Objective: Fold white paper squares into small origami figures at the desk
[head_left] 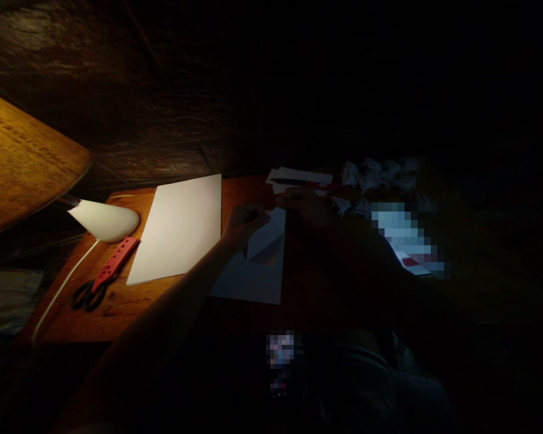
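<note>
Folded paper: white, flat on wooden table, approx mid-frame, just right of blank sheet; edges near each other but apart as far as visible. Upper part turned down into a triangular flap, lower part plain rectangle.

L hand: at flap's top left, fingers curled in tight, clenched on the paper's edge. Forearm coming in from bottom left, across the lit part of the table.

R hand: at the paper's top right corner, deep in shadow. Can't tell whether gripping or lying loose, nor whether actually touching.

Left of blank sheet: white lamp head w/ cord trailing toward the front edge. Red strip w/ holes just below the lamp. Black-handled scissors at the strip's lower end, touching or overlapping, can't say which.

Far left: woven brown surface, partly over the lamp.

Back of table, behind both hands: flat white piece w/ red stripe. To its right, heap of crumpled paper. Rest of frame too dark to read.
</note>
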A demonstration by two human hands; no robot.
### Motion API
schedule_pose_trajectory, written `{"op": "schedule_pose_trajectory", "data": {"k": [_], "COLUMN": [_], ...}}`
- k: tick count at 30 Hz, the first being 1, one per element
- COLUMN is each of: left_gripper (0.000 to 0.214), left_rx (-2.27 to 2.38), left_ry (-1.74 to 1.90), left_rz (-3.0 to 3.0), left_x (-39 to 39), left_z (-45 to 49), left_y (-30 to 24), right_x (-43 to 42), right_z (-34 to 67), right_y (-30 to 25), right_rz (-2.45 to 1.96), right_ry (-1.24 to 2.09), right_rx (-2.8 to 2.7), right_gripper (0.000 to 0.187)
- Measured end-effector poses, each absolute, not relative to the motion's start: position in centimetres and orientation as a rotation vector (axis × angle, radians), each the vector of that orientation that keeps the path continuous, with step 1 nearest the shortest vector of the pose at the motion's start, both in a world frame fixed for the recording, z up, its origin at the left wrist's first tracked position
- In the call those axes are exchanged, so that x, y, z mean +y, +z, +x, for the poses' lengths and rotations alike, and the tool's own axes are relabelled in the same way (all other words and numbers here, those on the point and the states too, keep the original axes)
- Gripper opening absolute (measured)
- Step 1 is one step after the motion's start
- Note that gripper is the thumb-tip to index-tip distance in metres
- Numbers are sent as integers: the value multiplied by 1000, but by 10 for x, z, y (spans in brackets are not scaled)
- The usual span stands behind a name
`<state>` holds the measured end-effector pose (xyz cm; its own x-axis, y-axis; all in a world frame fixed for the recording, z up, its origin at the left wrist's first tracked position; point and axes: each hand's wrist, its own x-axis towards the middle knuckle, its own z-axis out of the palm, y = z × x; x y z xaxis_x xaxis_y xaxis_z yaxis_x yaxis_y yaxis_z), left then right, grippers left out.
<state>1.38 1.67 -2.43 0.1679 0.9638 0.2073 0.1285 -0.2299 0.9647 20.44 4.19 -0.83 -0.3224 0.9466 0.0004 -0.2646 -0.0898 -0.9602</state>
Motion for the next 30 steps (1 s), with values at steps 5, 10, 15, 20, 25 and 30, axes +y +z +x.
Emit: {"op": "schedule_pose_trajectory", "data": {"k": [5, 10, 15, 20, 25, 30], "left_gripper": [37, 40, 41, 42, 36, 34], "left_rx": [1103, 1118, 1097, 1072, 1093, 1110], "left_ry": [1171, 1157, 1142, 1124, 1068, 1094], "left_rz": [1529, 1517, 1534, 1544, 1532, 1491], "left_x": [18, 18, 19, 18, 12, 9], "left_z": [12, 11, 10, 10, 12, 13], "left_y": [-26, -27, -29, -28, -15, -10], "right_x": [41, 44, 47, 46, 47, 49], "right_z": [205, 204, 204, 205, 205, 205], "right_y": [-3, -6, -9, -7, -9, -12], "right_rz": [-882, -868, -875, -846, -855, -871], "right_ry": [1485, 1418, 1394, 1424, 1394, 1405], "right_rx": [-1329, -1344, -1340, -1315, -1338, -1314], "right_gripper": [65, 68, 70, 70, 68, 69]}}
